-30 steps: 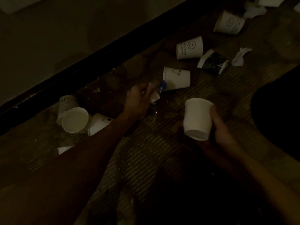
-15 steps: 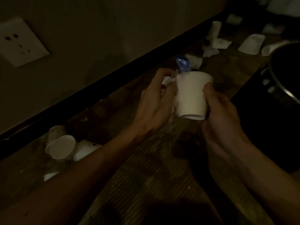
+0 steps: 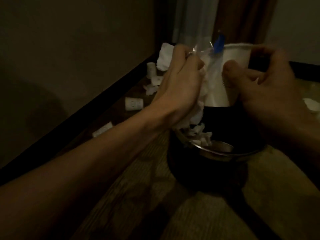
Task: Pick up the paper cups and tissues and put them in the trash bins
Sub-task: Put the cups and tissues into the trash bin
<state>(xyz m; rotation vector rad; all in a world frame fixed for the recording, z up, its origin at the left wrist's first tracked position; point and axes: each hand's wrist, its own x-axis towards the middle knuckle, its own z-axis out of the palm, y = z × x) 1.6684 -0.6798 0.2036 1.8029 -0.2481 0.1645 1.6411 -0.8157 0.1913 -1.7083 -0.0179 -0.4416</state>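
The right hand (image 3: 270, 87) grips a paper cup (image 3: 223, 80), thumb pressed on its near wall and fingers curled round the far side. The cup is smooth, white and tapering, with a rolled lip at the top, and it stands about upright in the air just above the mouth of the trash bin (image 3: 225, 154). The left hand (image 3: 178, 80) is closed round a crumpled tissue (image 3: 197, 115), whose soft, creased folds hang below the palm. It also holds a clear, shiny plastic wrapper (image 3: 207, 54) with a blue end that sticks up beside the cup's lip. The wrapper and tissue touch the cup's left side. The bin is round and dark with a bright metal rim, and torn white scraps (image 3: 200, 135) lie heaped at its near left edge, right under the left hand. The floor is ribbed, patterned carpet (image 3: 190, 213), open in front of the bin and between the forearms. To the left a dark baseboard (image 3: 86, 108) runs along a plain wall. Fallen cups (image 3: 134, 104) and a large wrinkled tissue (image 3: 165, 57) are strewn beside it, well apart from the bin. Another white scrap (image 3: 311, 105) lies at the right edge of view. A pleated curtain (image 3: 242, 19) hangs behind the cup.
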